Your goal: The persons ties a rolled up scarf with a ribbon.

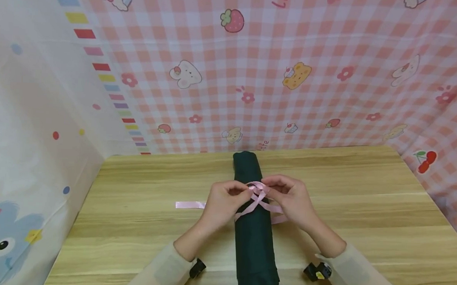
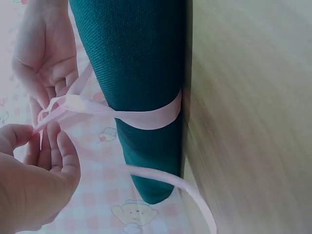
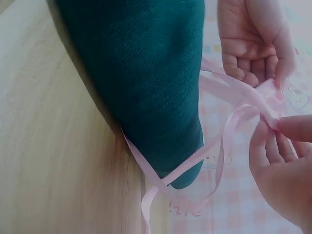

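Observation:
A dark green rolled cloth bundle (image 1: pixel 255 250) lies lengthwise on the table, with a pink ribbon (image 2: pixel 151 118) wrapped round its middle. Above the roll, my left hand (image 1: pixel 224 199) pinches the ribbon between thumb and fingertips. My right hand (image 1: pixel 292 200) pinches another part of it just to the right, the fingertips of both hands close together. Between them the ribbon forms loops that cross over the roll. In the right wrist view, loose ribbon lengths (image 3: pixel 187 163) hang past the roll's far end. The knot's inner part is hidden by the fingers.
The wood-grain table (image 1: pixel 140 223) extends on both sides of the roll. One ribbon tail (image 1: pixel 189 205) lies flat on it at left. Behind stands a pink checked cloth (image 1: pixel 215 91), and a white printed cloth (image 1: pixel 26 121) hangs at left. Dark strands stick out of the roll's near end.

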Demonstrator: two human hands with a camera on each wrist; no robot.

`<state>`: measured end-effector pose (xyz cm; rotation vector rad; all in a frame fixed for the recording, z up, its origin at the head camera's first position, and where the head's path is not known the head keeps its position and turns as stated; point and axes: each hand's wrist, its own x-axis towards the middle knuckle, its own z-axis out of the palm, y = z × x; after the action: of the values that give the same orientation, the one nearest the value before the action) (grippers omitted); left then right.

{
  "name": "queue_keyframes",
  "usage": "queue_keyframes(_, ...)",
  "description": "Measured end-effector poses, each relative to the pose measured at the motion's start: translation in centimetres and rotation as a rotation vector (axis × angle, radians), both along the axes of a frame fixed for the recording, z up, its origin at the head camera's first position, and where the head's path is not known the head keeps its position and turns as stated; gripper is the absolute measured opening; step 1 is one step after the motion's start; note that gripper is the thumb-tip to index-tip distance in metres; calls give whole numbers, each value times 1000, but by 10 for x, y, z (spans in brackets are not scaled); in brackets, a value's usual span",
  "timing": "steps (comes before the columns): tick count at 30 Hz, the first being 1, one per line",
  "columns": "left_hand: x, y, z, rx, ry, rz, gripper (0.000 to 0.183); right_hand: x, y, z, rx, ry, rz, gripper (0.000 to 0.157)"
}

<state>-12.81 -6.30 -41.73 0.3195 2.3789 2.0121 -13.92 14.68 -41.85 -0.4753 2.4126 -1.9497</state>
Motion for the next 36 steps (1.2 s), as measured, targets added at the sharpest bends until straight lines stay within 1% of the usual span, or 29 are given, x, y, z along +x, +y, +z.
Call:
queue_keyframes(5, -1, -2, -2, 49, -30, 25, 5, -1, 5, -1, -27, -16, -1, 15)
queue_keyframes(9, -1, -5, -4, 86, -30, 28, 3, -1, 9, -1, 14, 13, 5, 21)
queue_keyframes(12, 0, -8, -4, 66, 4, 22, 8, 0, 12, -2, 67, 58, 20, 25)
queue_keyframes(14, 1, -10, -3, 5, 50, 18, 15, 0, 14, -2, 96, 84, 30, 28)
queue_keyframes(18, 5, -15, -2, -174, 152, 13, 22, 1, 19, -3, 179, 144, 31, 32)
queue_keyframes(22, 9, -20, -1, -321, 254, 11, 21, 0, 23, -4, 322, 257, 1, 30)
queue_keyframes(25, 11, -25, -1, -449, 374, 19, 18, -1, 28, -7, 432, 360, -14, 26)
queue_keyframes(28, 12, -30, -3, -604, 507, 55, 15, -3, 36, -11, 559, 484, -33, 19)
queue_keyframes(30, 11, -35, -4, -685, 585, 79, 12, -5, 42, -13, 636, 542, -32, 15)
queue_keyframes(31, 10, -38, -4, -714, 617, 88, 10, -6, 45, -13, 669, 567, -30, 14)
queue_keyframes(33, 7, -46, -5, -751, 666, 96, 7, -8, 51, -14, 702, 594, -5, 14)
queue_keyframes(36, 4, -57, -5, -793, 704, 102, 2, -10, 60, -16, 721, 613, 40, 17)
